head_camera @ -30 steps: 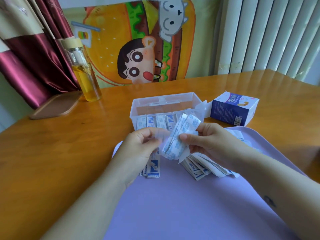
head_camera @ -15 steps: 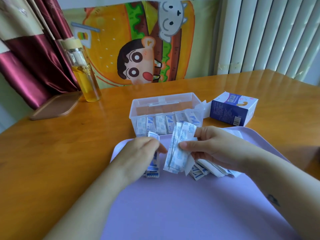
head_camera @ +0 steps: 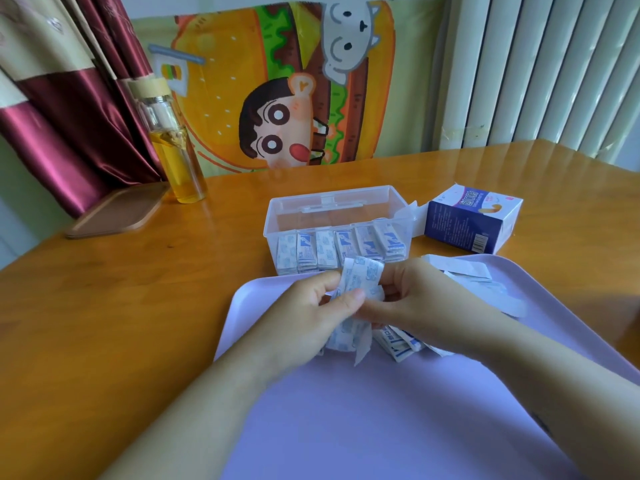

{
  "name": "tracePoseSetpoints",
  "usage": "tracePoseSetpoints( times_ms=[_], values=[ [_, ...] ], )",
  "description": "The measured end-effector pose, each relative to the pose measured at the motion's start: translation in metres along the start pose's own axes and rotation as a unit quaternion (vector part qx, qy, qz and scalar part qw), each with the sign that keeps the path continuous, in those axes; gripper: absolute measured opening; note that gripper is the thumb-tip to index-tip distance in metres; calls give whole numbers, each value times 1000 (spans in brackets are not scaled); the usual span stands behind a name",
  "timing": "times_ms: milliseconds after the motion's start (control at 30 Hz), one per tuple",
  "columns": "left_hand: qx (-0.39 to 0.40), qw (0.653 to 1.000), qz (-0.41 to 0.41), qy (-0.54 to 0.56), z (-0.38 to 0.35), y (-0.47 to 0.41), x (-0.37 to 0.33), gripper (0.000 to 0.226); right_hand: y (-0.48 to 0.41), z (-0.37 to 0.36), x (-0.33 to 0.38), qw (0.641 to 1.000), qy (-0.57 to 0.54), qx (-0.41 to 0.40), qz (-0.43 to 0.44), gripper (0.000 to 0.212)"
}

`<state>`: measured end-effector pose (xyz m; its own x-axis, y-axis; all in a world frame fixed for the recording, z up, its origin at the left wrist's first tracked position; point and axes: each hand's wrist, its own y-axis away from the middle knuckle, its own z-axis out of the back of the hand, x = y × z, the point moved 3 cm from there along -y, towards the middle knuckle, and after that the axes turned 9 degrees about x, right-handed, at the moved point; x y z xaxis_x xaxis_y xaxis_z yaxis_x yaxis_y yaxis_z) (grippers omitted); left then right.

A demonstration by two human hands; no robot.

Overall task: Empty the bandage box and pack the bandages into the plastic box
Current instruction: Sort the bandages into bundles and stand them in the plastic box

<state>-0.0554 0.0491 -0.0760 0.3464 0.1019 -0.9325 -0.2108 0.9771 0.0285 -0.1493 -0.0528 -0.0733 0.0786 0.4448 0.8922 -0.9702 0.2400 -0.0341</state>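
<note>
Since a moment ago, the left hand (head_camera: 304,320) has lifted off the lilac tray (head_camera: 381,427) to meet the right hand (head_camera: 415,303). Both hands' fingers (head_camera: 346,299) pinch one bundle of bandages (head_camera: 360,275). Loose bandages (head_camera: 398,341) lie beneath. Farther off, the plastic box (head_camera: 332,209) holds a row of bandages. The bandage box (head_camera: 471,223) lies to its right on the tabletop (head_camera: 138,289).

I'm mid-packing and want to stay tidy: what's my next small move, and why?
Probably square the bandage bundle, which left hand and right hand both grip, and stand it in the plastic box behind the row already packed at its front.
</note>
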Motion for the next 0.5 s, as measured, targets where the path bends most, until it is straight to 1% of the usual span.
tracePoseSetpoints(
  times_ms=[67, 133, 167, 233, 267, 300, 367, 400, 467, 500],
  values=[
    [12, 995, 14, 94, 2, -1, 6, 21, 1, -2, 2, 1000, -1, 3, 0, 10],
    [-5, 985, 19, 173, 3, -2, 10, 23, 1, -1, 4, 1000, -17, 23, -5, 13],
    [-21, 976, 20, 216, 5, -3, 10, 25, 2, 0, 5, 998, -42, 35, -7, 14],
    [-64, 947, 18, 315, 11, -5, 9, 28, 2, 5, 4, 995, -96, 35, -15, 30],
    [-88, 929, 17, 359, 15, -6, 10, 27, 2, 9, 3, 994, -106, 17, -16, 35],
    [-107, 912, 18, 395, 19, -7, 11, 25, 2, 14, 3, 994, -104, -15, -14, 36],
    [-120, 883, 23, 453, 22, -8, 13, 25, 3, 19, 2, 991, -101, -84, -10, 32],
    [-121, 869, 30, 479, 22, -8, 15, 26, 2, 20, 2, 988, -118, -104, -7, 29],
    [-126, 846, 47, 516, 22, -9, 17, 28, 2, 18, 2, 976, -183, -119, -1, 24],
    [-129, 840, 53, 524, 22, -10, 18, 29, 1, 17, 1, 969, -214, -122, 2, 20]
  ],
)
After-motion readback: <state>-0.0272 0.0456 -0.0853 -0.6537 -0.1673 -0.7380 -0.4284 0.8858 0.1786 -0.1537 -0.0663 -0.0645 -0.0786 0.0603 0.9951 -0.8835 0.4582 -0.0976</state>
